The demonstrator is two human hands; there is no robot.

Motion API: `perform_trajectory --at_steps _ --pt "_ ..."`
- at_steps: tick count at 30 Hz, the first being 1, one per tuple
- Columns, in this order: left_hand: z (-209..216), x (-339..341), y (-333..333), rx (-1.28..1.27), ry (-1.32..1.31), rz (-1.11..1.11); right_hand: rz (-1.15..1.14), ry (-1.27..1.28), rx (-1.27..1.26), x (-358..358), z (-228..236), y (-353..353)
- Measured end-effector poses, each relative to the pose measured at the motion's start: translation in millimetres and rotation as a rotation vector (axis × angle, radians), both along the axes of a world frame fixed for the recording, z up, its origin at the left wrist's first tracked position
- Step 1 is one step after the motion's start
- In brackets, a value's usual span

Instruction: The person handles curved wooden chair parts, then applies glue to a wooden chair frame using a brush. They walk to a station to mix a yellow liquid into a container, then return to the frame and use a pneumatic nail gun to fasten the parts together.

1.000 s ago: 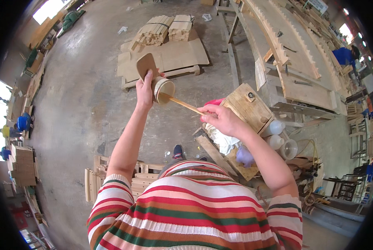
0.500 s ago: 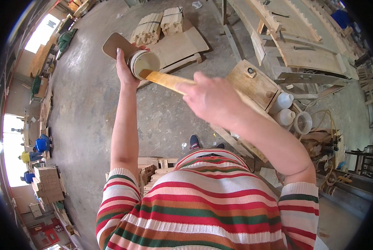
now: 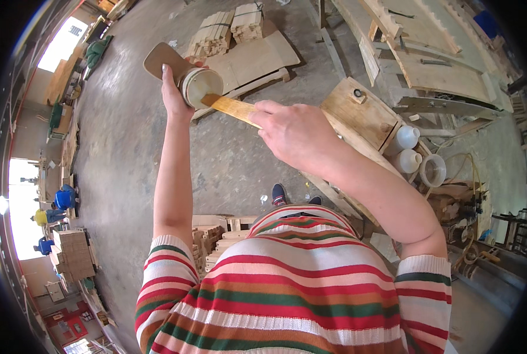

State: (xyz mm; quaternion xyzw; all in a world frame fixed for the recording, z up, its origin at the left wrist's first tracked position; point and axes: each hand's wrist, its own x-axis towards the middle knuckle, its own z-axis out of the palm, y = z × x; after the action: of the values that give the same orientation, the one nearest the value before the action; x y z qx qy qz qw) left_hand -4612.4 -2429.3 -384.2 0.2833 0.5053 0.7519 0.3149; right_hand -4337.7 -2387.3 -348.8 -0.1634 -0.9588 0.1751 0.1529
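My left hand (image 3: 176, 99) is closed around a small white tub (image 3: 188, 88), tilted so its round mouth faces me, with pale material inside. A flat brown piece with rounded corners (image 3: 162, 58) sticks out beyond the tub, under my left thumb; how it is held is partly hidden. In my right hand (image 3: 299, 134) is a flat wooden stick (image 3: 235, 110), gripped near its close end. Its darker tip reaches into the tub at the rim.
Strapped bundles of wood strips (image 3: 211, 36) and a flat board (image 3: 252, 62) lie ahead on the concrete floor. To the right stand a wooden box (image 3: 358, 112), white plastic bottles (image 3: 406, 137) and a clear tub (image 3: 432, 170). People (image 3: 65, 198) work far left beside stacked wood (image 3: 72, 253).
My right hand has turned slightly, and the stick has shifted a little with its tip still in the tub. The left hand has moved only slightly. The whole view has shifted a bit.
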Motion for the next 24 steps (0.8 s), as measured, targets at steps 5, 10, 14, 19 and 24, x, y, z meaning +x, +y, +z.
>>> perform_trajectory --at_steps 5,10,14,19,24 --pt "13.6 -3.4 -2.4 0.110 -0.030 -0.033 -0.016 0.125 0.060 6.7 14.5 -3.7" --pt "16.5 4.6 -12.3 0.047 0.029 -0.030 -0.059 0.318 0.119 0.7 14.7 -11.3" --pt "20.1 8.7 -22.7 0.061 0.017 -0.002 -0.021 0.287 0.036 -0.3 7.0 -22.1" --pt "15.8 16.0 -38.9 0.027 0.020 0.064 0.001 0.291 -0.035 0.6 -2.4 -32.1" --pt "11.9 10.4 -56.8 0.009 0.072 0.088 0.023 0.056 -0.060 3.0 -10.6 -43.7"
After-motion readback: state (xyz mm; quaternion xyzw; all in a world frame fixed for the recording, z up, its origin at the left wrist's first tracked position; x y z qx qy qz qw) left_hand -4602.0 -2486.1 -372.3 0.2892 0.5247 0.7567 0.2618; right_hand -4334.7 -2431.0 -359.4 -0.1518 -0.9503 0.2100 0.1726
